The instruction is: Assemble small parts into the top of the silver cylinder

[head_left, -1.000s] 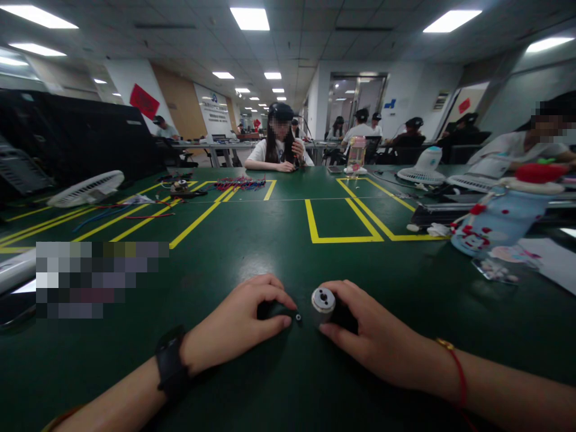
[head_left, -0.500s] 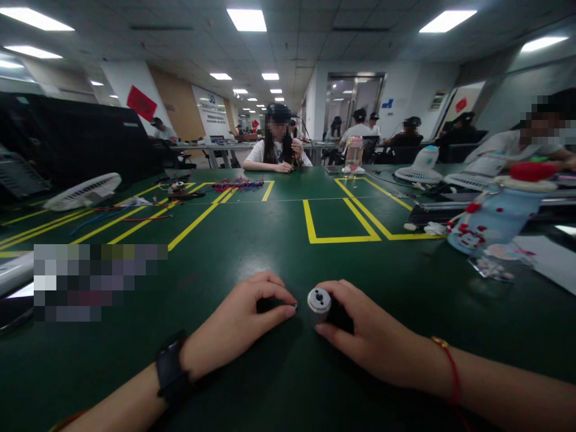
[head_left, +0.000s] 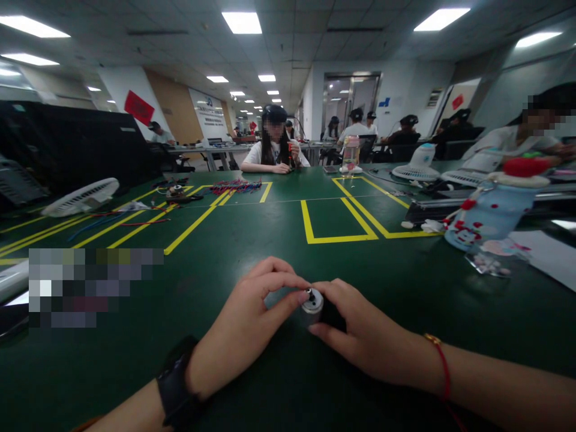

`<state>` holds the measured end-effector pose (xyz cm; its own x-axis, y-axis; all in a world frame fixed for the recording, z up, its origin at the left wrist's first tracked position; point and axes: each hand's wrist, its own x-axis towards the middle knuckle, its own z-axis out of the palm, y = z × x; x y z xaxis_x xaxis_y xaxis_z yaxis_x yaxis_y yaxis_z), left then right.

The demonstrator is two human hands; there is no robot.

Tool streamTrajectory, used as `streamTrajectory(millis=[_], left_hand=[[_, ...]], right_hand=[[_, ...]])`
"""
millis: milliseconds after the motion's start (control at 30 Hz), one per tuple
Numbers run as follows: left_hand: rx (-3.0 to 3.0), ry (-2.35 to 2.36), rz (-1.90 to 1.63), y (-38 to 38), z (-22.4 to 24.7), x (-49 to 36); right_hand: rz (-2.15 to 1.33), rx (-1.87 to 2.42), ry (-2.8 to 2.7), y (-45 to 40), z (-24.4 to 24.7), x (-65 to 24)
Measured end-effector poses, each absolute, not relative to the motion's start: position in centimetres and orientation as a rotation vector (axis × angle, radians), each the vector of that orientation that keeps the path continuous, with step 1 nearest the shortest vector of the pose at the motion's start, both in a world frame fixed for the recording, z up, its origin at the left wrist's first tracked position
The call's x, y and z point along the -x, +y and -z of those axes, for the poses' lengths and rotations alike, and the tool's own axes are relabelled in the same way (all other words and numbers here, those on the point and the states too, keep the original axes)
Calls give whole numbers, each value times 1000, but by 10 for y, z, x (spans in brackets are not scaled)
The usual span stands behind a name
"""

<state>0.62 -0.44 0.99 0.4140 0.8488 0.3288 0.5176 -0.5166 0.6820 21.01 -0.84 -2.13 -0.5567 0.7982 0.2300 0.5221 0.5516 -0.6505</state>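
A short silver metal cylinder (head_left: 312, 313) stands upright on the green table (head_left: 243, 384), with dark holes in its top face. My right hand (head_left: 364, 327) grips its side between thumb and fingers. Thumb and forefinger of my left hand (head_left: 261, 300) are pinched at the cylinder's top, closed on a tiny metal piece (head_left: 309, 290) at its centre. The piece is too small to name, and whether it sits in the hole I cannot tell.
Yellow tape (head_left: 342, 240) marks the table. Loose wires (head_left: 236, 187) lie at the far left, near a white fan (head_left: 81, 197). On the right stand a blue bottle (head_left: 495, 210) and a small bag (head_left: 488, 262). Across the table sits a person (head_left: 258, 157).
My left hand has moved right, bringing the tiny piece from beside the cylinder onto its top. My right hand still holds the cylinder. The view has shifted slightly.
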Motion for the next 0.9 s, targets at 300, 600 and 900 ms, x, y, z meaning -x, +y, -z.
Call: streamTrajectory(millis=[300, 600, 900], left_hand=[[-2220, 1156, -872, -3, -10, -7], [-2179, 1128, -857, -8, -10, -3], [-1898, 1317, -782, 6, 1, 16]], right_hand=[[-694, 1064, -2287, -8, 21, -209], [-688, 1064, -2288, -8, 21, -210], [-754, 1089, -2287, -9, 17, -211]])
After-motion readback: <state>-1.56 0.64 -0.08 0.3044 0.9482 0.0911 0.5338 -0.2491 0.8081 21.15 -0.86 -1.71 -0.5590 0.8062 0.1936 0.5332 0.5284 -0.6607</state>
